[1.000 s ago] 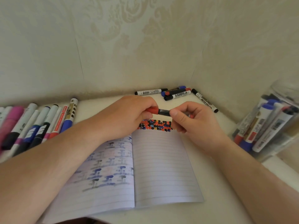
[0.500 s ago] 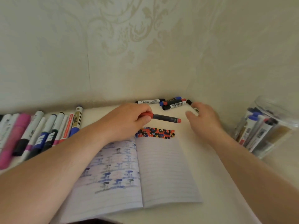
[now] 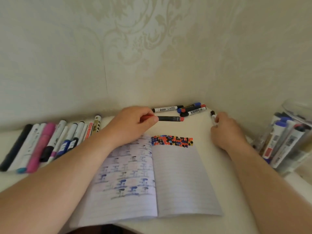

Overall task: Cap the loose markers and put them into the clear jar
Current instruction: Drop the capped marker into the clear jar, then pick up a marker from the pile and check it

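Both hands busy with markers, far end of the bench

Left hand (image 3: pixel 133 123) pinches the red-capped marker (image 3: pixel 168 118); right hand (image 3: pixel 224 130) curls round a white marker (image 3: pixel 213 117) near the corner. I'd check caps click before the clear jar (image 3: pixel 290 137).

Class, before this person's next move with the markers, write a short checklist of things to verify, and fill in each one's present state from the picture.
1. Left hand grips the red-and-black marker: ok.
2. That marker is capped: cannot tell, the hand hides one end.
3. Right hand holds the white marker by the wall: ok.
4. Clear jar opening faces the person: ok.
5. Room left in the jar: cannot tell.
6. Open notebook lies away from the jar's opening: ok.
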{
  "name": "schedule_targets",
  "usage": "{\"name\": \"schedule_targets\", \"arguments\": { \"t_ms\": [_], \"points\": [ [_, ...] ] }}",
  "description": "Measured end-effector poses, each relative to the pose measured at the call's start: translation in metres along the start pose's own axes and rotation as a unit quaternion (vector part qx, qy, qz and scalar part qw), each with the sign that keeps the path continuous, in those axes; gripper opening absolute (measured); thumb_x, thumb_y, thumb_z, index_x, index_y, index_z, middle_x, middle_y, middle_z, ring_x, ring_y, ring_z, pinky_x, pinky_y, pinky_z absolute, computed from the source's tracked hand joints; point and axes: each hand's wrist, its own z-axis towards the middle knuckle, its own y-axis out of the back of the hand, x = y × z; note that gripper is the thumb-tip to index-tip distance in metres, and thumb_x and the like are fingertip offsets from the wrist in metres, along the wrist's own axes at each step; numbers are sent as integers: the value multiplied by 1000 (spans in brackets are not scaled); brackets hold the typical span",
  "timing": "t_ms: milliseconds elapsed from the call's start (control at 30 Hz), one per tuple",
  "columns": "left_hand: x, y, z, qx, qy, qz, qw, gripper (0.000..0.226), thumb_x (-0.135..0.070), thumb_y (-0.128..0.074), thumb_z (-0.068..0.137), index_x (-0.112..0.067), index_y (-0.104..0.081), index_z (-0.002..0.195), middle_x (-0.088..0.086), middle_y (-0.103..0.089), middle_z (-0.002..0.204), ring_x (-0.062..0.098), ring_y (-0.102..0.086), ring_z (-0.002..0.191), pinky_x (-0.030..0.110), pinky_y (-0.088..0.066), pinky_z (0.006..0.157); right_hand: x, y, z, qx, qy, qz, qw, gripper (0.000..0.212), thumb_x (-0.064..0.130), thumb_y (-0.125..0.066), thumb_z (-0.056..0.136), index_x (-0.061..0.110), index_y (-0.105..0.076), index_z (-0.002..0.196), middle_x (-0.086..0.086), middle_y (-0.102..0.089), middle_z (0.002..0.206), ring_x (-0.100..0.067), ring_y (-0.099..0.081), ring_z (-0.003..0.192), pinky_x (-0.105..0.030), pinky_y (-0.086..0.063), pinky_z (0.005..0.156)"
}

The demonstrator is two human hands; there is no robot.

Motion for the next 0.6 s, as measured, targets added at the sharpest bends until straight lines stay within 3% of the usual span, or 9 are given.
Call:
{"name": "schedule_targets", "arguments": {
  "t_ms": [100, 200, 300, 467, 600],
  "points": [
    [9, 21, 2, -48, 12, 37, 998, 16, -55, -63, 94, -42, -72, 94, -13, -61, 91, 3, -59, 87, 30, -47, 81, 1, 13, -7, 38, 21, 61, 997, 11, 21, -43, 104, 25, -44, 114, -14, -56, 102, -32, -52, 83, -37, -39, 70],
    [17, 53, -13, -104, 64, 63, 990, 11, -50, -71, 91, -42, -77, 93, -11, -67, 92, 7, -60, 88, 30, -46, 83, 6, 26, -12, 33, 60, 118, 991, 24, 19, -40, 103, 24, -63, 105, -10, -66, 103, -30, -55, 84, -34, -41, 71],
    [34, 85, -50, -141, 145, 131, 971, 9, -49, -72, 91, -43, -78, 95, -12, -72, 91, 13, -63, 89, 35, -49, 83, 24, 30, -26, 21, 92, 214, 972, 26, 24, -44, 102, 22, -68, 93, -2, -62, 81, -23, -51, 67, -30, -38, 59],
    [55, 112, -108, -100, 246, 248, 932, 32, -55, -68, 78, -38, -80, 102, -8, -78, 94, 23, -71, 91, 40, -57, 84, 43, 21, -44, 61, 149, 309, 937, 27, 22, -46, 100, 26, -69, 86, 14, -49, 55, -9, -37, 48, -27, -33, 50],
    [53, 112, -106, -113, 253, 295, 914, 25, -29, -78, 82, -37, -78, 106, 0, -75, 102, 33, -64, 100, 41, -50, 88, 46, 22, -52, 96, 195, 326, 920, 29, 15, -48, 101, 32, -69, 89, 9, -46, 57, -8, -38, 50, -24, -36, 47]
  ]
}}
